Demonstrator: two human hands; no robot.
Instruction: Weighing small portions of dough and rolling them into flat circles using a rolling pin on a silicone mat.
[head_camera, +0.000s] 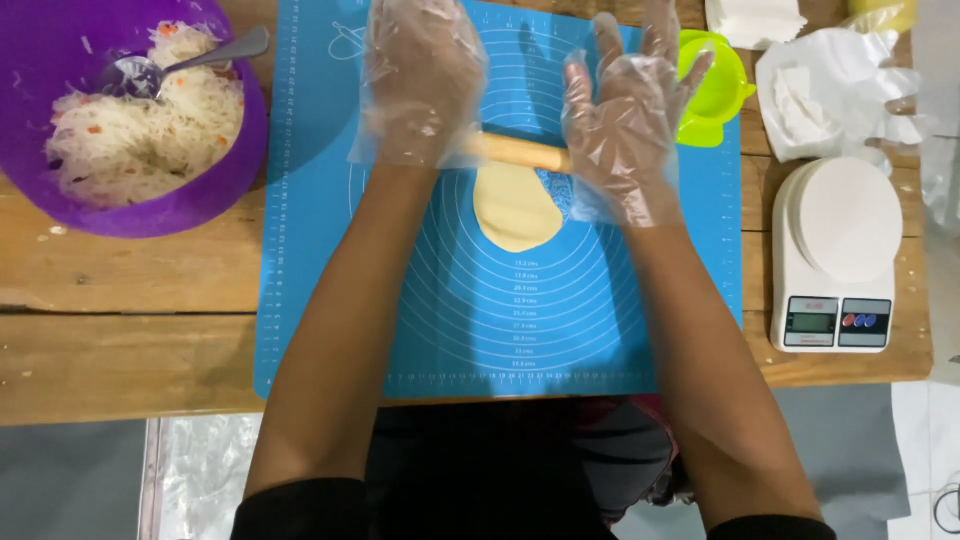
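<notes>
Both my hands wear clear plastic gloves and press flat on a wooden rolling pin (520, 152) that lies across a blue silicone mat (330, 300). My left hand (418, 85) covers the pin's left end, fingers stretched forward. My right hand (625, 125) rests on the pin's right end, fingers spread. A pale yellow oval of flattened dough (515, 210) lies on the mat just under and in front of the pin.
A purple bowl (200, 190) of shredded white filling with a spoon (190, 62) sits at the left. A green plastic mould (715, 90) lies by the mat's right edge. A white kitchen scale (835, 255) and crumpled paper (830, 90) stand at right on the wooden table (120, 330).
</notes>
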